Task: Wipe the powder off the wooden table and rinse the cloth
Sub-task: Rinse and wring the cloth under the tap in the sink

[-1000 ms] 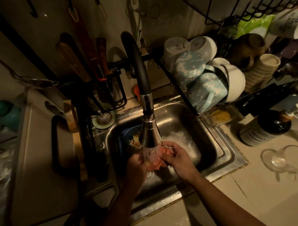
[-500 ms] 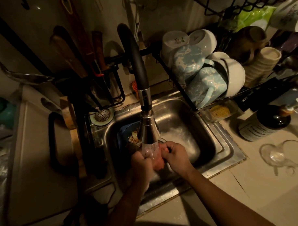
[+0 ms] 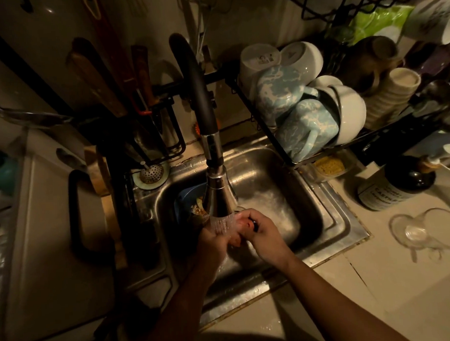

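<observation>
in the head view, both hands are together over the steel sink (image 3: 330, 217), directly under the spray head of the faucet (image 3: 218, 193), and water is running on them. the left hand (image 3: 213, 243) and the right hand (image 3: 262, 234) are each clenched on the cloth (image 3: 237, 227), a small orange-pink piece that shows only between the fingers; most of it is hidden inside the fists. the hands press against each other, so i judge that the person is squeezing or rubbing the cloth under the stream. the wooden table is not in view, so i cannot tell if the powder is gone; from the position at the sink i judge that the wiping part is done and the rinsing is in progress. what is left seems to be to wring the cloth and close the water. a blue bowl (image 3: 186, 199) with food scraps sits in the sink just behind the hands.
</observation>
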Action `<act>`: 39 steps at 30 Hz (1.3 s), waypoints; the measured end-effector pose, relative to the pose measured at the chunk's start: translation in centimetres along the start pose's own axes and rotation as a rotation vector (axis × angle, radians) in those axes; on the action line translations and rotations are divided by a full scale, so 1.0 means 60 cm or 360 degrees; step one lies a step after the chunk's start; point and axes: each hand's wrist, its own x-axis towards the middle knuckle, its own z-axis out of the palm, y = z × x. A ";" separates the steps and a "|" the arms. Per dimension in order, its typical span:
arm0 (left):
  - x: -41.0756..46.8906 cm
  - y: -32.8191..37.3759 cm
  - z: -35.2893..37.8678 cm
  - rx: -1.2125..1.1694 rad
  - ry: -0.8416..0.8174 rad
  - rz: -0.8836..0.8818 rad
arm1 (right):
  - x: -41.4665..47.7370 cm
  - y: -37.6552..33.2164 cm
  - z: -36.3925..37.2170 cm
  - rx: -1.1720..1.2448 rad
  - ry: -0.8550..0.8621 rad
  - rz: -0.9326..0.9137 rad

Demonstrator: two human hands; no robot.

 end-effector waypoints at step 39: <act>-0.008 -0.002 -0.032 -0.0148 -0.0056 0.0154 | -0.027 -0.016 -0.020 0.0732 -0.0047 0.0753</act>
